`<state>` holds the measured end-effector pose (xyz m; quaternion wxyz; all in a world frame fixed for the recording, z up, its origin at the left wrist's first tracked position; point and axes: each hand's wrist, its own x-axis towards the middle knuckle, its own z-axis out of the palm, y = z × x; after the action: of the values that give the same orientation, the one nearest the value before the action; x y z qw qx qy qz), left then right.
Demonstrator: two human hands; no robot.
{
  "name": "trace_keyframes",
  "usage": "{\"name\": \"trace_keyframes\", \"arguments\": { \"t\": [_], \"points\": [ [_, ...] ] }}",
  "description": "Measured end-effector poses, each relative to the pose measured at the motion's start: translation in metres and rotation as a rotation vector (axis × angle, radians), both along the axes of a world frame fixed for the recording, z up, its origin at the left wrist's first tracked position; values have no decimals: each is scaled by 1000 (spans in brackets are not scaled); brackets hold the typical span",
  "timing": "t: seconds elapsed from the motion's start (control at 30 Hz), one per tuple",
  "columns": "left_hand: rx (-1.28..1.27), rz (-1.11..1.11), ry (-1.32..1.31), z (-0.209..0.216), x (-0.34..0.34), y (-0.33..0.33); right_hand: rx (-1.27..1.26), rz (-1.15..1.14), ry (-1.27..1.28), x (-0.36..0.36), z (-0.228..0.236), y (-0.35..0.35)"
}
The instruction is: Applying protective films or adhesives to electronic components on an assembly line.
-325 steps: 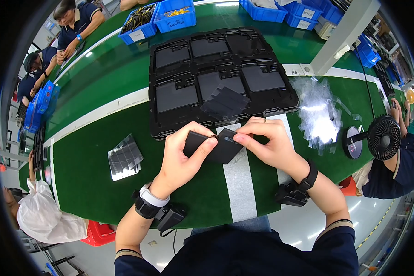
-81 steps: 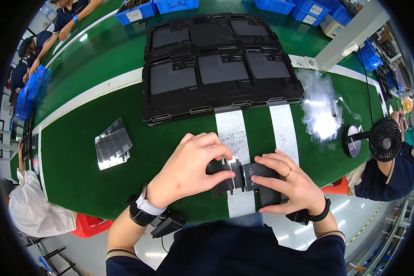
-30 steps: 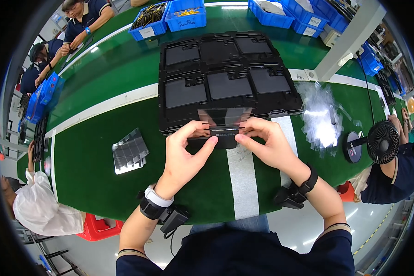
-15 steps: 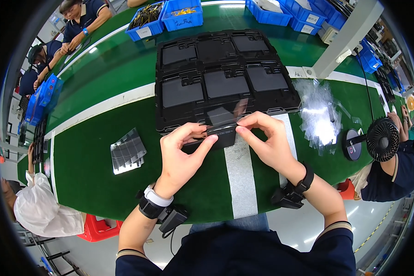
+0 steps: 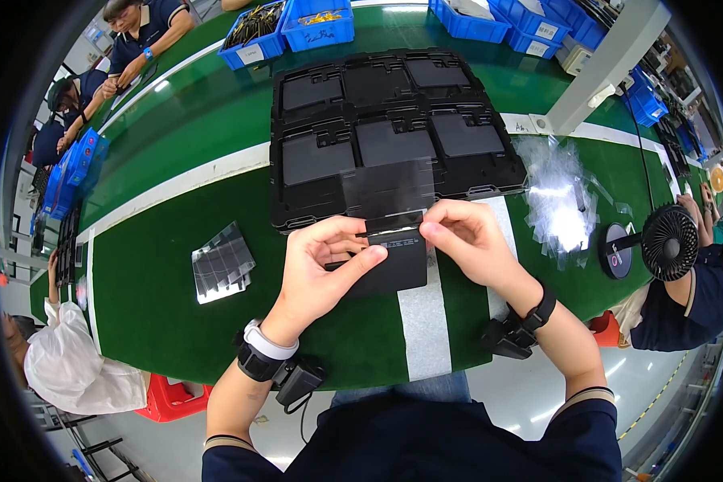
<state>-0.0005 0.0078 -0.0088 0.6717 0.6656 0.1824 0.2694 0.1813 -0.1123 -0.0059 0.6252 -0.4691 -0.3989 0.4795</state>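
My left hand (image 5: 323,269) and my right hand (image 5: 467,245) both hold a flat black rectangular part (image 5: 394,263) just above the green belt. A clear, greyish film sheet (image 5: 388,189) stands up from the part's far edge, peeled back and still joined there. My right fingers pinch near the film's lower right corner, and my left thumb presses on the part's left side. Just beyond lies a black moulded tray (image 5: 297,210) holding several dark panels in its pockets.
A stack of shiny grey sheets (image 5: 221,263) lies on the green belt (image 5: 161,281) to the left. A heap of clear peeled films (image 5: 558,193) and a small black fan (image 5: 668,241) are at right. Blue bins (image 5: 313,24) line the far side. Other people work at left and right.
The part has come down and tilted flat toward me, and the clear film has lifted further off it, now standing upright above the part. Both hands keep their grip.
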Motion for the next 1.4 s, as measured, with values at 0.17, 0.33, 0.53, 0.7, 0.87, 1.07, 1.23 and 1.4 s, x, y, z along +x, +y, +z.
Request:
{"name": "trace_keyframes", "arguments": {
  "t": [0.17,0.33,0.53,0.7,0.87,1.07,1.23,1.4],
  "points": [
    [-40,-13,1,1,2,-4,36,-61,-343,-1,0,-2],
    [-93,14,-10,-1,4,-4,-65,-22,-228,-11,2,0],
    [-59,14,-39,0,2,-1,-67,-9,-266,-8,-1,-1],
    [-11,102,-96,2,3,-5,-59,-42,-352,-10,-5,0],
    [287,89,-139,-1,5,-3,9,-74,-458,-12,5,-4],
    [-6,11,-75,2,0,2,-24,-13,-324,-6,-2,-1],
    [23,26,-56,1,0,0,-50,68,-297,-6,-2,-2],
    [132,7,-42,-2,-1,2,-43,57,-299,-13,-5,-2]
  ]
}}
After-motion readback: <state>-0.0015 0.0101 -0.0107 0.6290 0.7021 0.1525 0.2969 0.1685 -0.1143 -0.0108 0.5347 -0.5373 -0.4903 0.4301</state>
